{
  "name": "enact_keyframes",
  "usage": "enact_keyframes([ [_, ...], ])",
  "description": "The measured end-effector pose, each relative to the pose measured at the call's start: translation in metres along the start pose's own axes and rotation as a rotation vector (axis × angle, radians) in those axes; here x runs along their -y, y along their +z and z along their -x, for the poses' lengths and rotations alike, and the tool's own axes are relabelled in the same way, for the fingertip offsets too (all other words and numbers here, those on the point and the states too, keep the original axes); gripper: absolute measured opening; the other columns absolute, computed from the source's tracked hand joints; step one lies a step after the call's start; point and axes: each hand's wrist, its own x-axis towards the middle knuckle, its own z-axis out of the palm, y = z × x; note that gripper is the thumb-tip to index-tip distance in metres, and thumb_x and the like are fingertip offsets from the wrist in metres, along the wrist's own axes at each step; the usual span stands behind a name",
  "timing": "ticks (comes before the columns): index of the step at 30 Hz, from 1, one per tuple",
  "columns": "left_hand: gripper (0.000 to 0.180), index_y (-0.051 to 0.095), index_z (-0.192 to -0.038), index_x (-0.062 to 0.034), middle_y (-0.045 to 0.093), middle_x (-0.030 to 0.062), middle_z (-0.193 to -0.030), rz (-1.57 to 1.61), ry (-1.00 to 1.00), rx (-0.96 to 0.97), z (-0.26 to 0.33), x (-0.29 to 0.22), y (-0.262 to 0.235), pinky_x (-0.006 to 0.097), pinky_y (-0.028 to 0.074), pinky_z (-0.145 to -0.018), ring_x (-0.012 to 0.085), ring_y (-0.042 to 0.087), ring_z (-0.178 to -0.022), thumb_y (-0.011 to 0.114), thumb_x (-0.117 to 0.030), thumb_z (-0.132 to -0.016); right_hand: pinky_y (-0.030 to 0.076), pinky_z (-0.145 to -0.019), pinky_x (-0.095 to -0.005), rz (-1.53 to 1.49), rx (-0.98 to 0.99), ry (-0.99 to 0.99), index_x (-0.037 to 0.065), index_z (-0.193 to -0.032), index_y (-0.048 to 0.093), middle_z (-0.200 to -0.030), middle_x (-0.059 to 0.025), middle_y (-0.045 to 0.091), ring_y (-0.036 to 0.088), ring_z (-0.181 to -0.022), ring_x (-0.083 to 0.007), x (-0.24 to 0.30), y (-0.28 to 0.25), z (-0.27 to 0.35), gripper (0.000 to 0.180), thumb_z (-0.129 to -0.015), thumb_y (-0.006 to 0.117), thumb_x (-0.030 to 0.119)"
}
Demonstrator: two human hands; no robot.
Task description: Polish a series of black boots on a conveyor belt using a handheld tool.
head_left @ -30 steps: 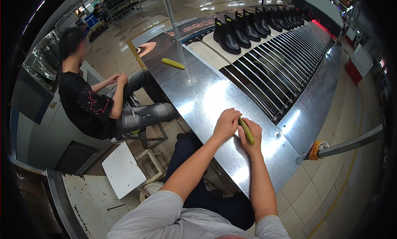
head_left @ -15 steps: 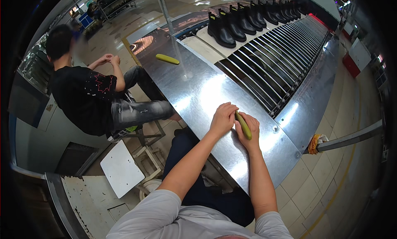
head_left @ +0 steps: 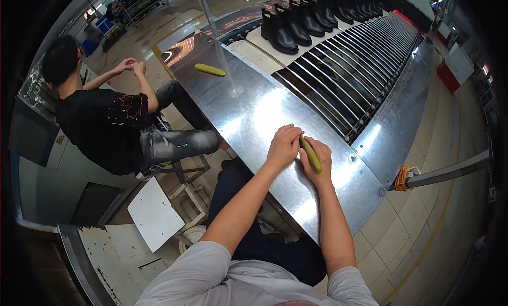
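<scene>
A long, narrow olive-green piece with rounded ends [head_left: 311,156] is gripped in my right hand [head_left: 321,160], its near end resting along the palm side and the thumb beside it. I cannot tell exactly what kind of thing it is. My left hand [head_left: 284,146] meets the right at the piece's far end, fingers bent and closed. Whatever the left fingertips pinch there is hidden. Both hands are over the near part of the shiny metal table [head_left: 246,113]. Farther left on that table lies a similar yellow-green piece [head_left: 210,69].
Beyond the table, a roller conveyor [head_left: 349,76] runs away to the right, with a row of black boots [head_left: 279,33] along its far side. A seated person [head_left: 100,105] in black is at the left. A white-topped stool [head_left: 156,215] and a metal rail [head_left: 450,174] stand nearby.
The view has shifted slightly. Both hands keep close together around the olive-green piece with little change of grip. The seated person's head and body have moved a little left.
</scene>
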Motion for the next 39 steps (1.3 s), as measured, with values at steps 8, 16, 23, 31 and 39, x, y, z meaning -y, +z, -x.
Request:
enact_keyframes([
  [8,0.017,0.07,-0.096,-0.0036,0.069,0.0111,-0.102,-0.022,0.019,-0.011,-0.002,0.0002,0.0004,0.041,0.047,-0.094,0.0332,0.06,-0.109,0.058,-0.004,-0.083,0.04,-0.092,-0.0376,-0.005,-0.017,-0.013,0.006,-0.112,0.063,-0.101,-0.0102,0.067,0.062,-0.098,-0.0274,-0.0032,0.0021,0.0024,0.033,-0.081,0.069,0.017],
  [16,0.016,0.067,-0.095,-0.0021,0.068,0.0129,-0.099,-0.002,0.015,-0.018,-0.0033,-0.0019,0.0008,0.043,0.044,-0.098,0.0356,0.059,-0.106,0.055,-0.002,-0.084,0.04,-0.092,-0.0381,-0.005,-0.002,0.005,0.007,-0.112,0.063,-0.101,-0.0102,0.067,0.061,-0.099,-0.0274,-0.0022,0.0,-0.0006,0.033,-0.081,0.069,0.017],
  [23,0.017,0.067,-0.095,-0.0022,0.068,0.0125,-0.099,-0.003,0.017,-0.018,-0.0028,0.0001,0.002,0.043,0.044,-0.098,0.0353,0.059,-0.107,0.055,-0.002,-0.084,0.039,-0.093,-0.0383,-0.013,-0.014,0.001,0.007,-0.112,0.063,-0.101,-0.0102,0.067,0.061,-0.099,-0.0276,-0.0032,0.0008,-0.0024,0.033,-0.081,0.069,0.017],
  [31,0.016,0.067,-0.096,-0.0029,0.068,0.0117,-0.1,0.003,-0.001,-0.009,-0.006,-0.0042,0.0018,0.043,0.044,-0.097,0.035,0.059,-0.108,0.055,-0.003,-0.085,0.039,-0.093,-0.0377,-0.009,-0.012,0.007,0.006,-0.112,0.063,-0.101,-0.0106,0.067,0.061,-0.099,-0.0275,-0.0061,0.0002,-0.0017,0.033,-0.081,0.069,0.017],
  [39,0.016,0.067,-0.095,-0.0034,0.068,0.0122,-0.099,0.002,0.009,-0.019,-0.0072,-0.0006,0.0046,0.043,0.045,-0.096,0.0355,0.059,-0.108,0.056,-0.003,-0.084,0.039,-0.092,-0.0379,-0.015,-0.011,0.011,0.006,-0.112,0.063,-0.101,-0.0106,0.067,0.061,-0.099,-0.0275,-0.0074,-0.0002,-0.0025,0.034,-0.081,0.069,0.018],
])
